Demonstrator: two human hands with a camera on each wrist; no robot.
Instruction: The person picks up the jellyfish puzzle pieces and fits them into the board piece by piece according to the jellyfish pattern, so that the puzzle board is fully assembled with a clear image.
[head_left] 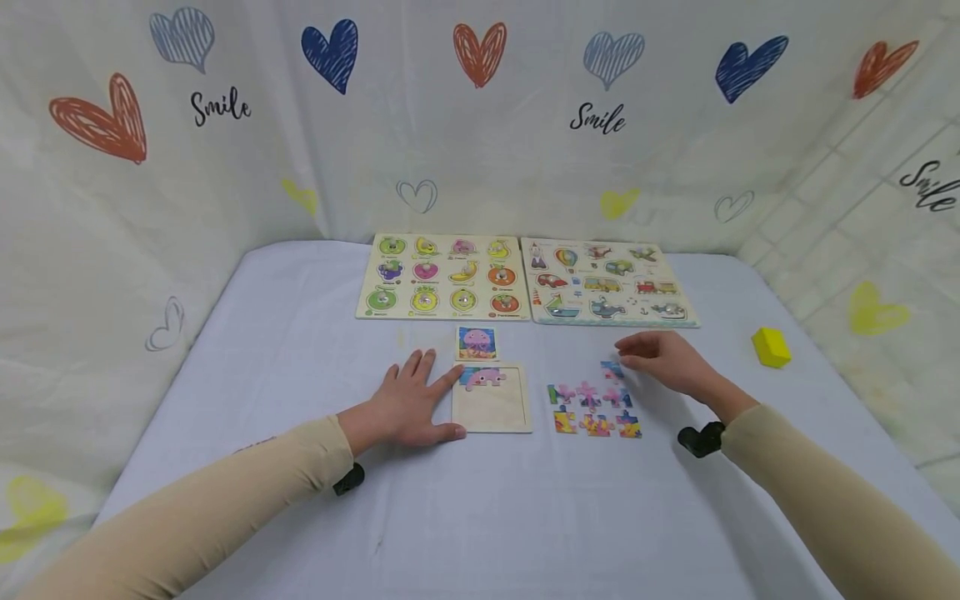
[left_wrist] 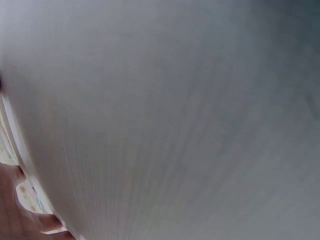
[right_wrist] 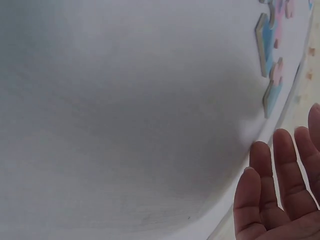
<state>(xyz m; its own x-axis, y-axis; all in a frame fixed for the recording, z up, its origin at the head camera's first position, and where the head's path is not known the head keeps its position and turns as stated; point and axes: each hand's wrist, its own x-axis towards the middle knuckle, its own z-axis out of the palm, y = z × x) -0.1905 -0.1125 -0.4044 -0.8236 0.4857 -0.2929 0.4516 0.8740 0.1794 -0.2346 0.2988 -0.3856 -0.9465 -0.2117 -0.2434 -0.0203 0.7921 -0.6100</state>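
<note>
My left hand (head_left: 411,406) lies with fingers spread at the left edge of a wooden puzzle tray (head_left: 491,415), its index fingertip and thumb at that edge. Joined pink-and-blue puzzle pieces (head_left: 483,377) fill the top left of the tray. Just above it lies a small jellyfish picture card (head_left: 476,342). My right hand (head_left: 663,360) hovers with loosely bent fingers beside a loose blue-and-pink puzzle piece (head_left: 611,370). In the right wrist view, the fingers (right_wrist: 286,160) hold nothing. Several more loose puzzle pieces (head_left: 588,394) lie in rows right of the tray.
At the back of the white-covered table (head_left: 480,517) lie a fruit peg board (head_left: 442,287) and a vehicle peg board (head_left: 566,292), side by side. A yellow block (head_left: 771,347) sits near the right edge. A printed cloth hangs behind.
</note>
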